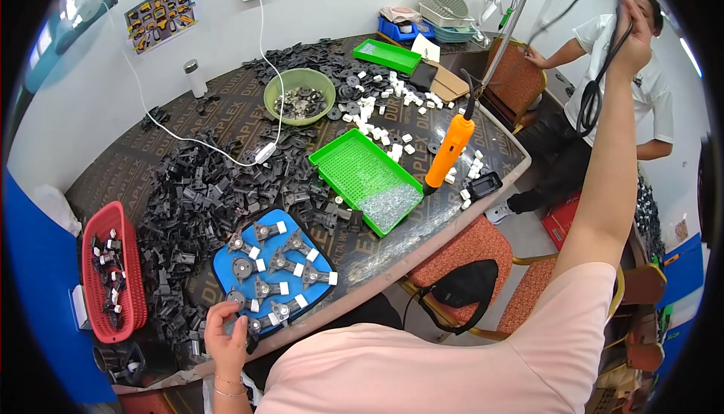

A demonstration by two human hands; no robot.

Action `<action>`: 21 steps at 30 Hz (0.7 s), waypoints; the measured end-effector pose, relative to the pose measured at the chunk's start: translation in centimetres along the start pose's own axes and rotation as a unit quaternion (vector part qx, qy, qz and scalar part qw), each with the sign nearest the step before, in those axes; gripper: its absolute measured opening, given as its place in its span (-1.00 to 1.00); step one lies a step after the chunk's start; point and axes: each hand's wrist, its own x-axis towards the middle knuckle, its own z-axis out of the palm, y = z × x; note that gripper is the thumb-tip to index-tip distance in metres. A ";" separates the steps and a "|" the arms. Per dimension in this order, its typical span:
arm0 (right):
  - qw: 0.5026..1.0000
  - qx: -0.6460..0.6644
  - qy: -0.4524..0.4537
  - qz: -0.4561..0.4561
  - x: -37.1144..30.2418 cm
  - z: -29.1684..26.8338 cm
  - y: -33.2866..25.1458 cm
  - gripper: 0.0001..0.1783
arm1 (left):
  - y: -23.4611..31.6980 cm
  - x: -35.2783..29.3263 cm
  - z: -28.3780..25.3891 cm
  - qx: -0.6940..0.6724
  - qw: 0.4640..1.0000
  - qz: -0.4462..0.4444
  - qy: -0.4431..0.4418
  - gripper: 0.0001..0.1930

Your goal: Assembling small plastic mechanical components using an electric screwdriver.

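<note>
My right hand [633, 33] is raised high at the upper right, its fingers closed around a looped black cable [590, 105]. My left hand [225, 335] rests at the near left edge of a blue mat [311, 307], fingers bent and thumb apart. Its fingertips are beside or on a dark round part [237, 299]; contact is hard to tell. Several black plastic assemblies with white blocks [283, 262] lie in rows on the mat. An orange electric screwdriver [451, 146] stands tilted, tip down, by the edge of a green tray [354, 169] holding small shiny screws.
Heaps of black plastic parts [188, 195] cover the table's left side. White blocks [367, 116] lie scattered beyond the tray. A green bowl [320, 82], a red basket [133, 278] and a white cable [188, 139] are around. Another person [641, 97] stands at right beside chairs [467, 263].
</note>
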 end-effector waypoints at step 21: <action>0.866 0.080 -0.027 0.492 -22.3 -2.6 4.3 -0.65 | -0.9 0.4 1.1 -0.005 0.998 -0.055 0.016 -0.81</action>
